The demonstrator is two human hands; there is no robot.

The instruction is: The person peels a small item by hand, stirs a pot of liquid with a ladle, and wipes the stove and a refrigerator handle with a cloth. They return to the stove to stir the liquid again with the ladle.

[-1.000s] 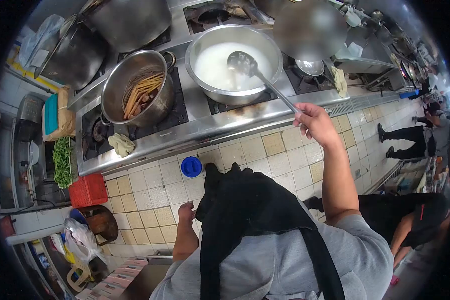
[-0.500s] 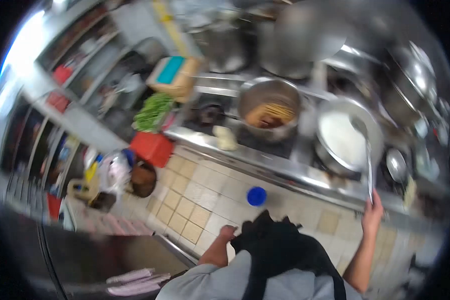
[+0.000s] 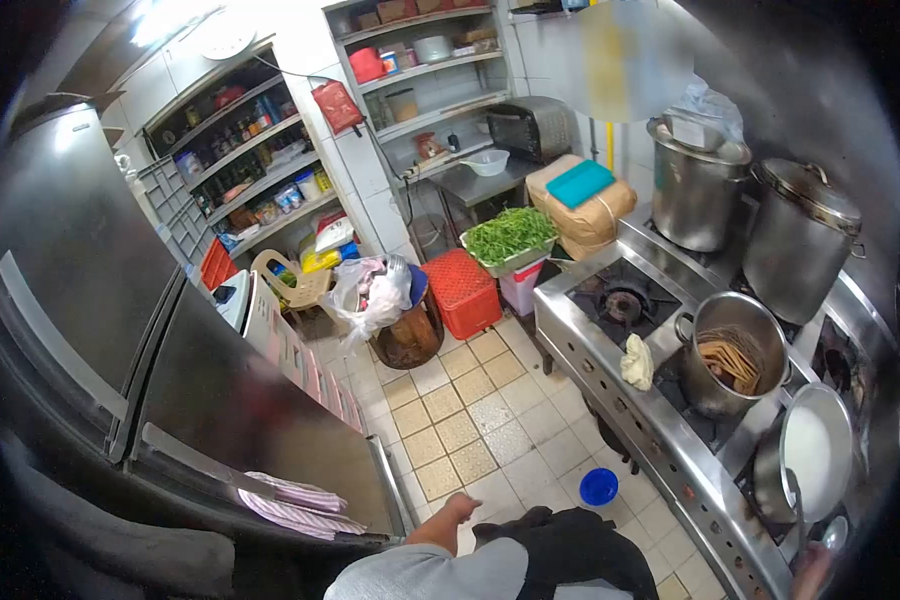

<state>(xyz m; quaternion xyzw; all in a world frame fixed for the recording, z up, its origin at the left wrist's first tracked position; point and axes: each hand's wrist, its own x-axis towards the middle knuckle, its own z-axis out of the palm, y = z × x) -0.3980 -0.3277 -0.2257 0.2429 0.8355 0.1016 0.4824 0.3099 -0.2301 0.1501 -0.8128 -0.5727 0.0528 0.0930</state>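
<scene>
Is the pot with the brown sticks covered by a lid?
No, the pot stands open on the stove, its sticks plainly visible inside.

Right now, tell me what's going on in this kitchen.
A person in a grey shirt and black apron stands at a steel stove. Their right hand, low at the frame's edge, seems to hold a ladle in a bowl of white liquid. Their left hand hangs free over the tiled floor. A pot of sticks sits alongside.

Right hand (image 3: 815, 578) on the ladle (image 3: 798, 505) cut off by the frame's dark lower edge, its grip untellable.
</scene>
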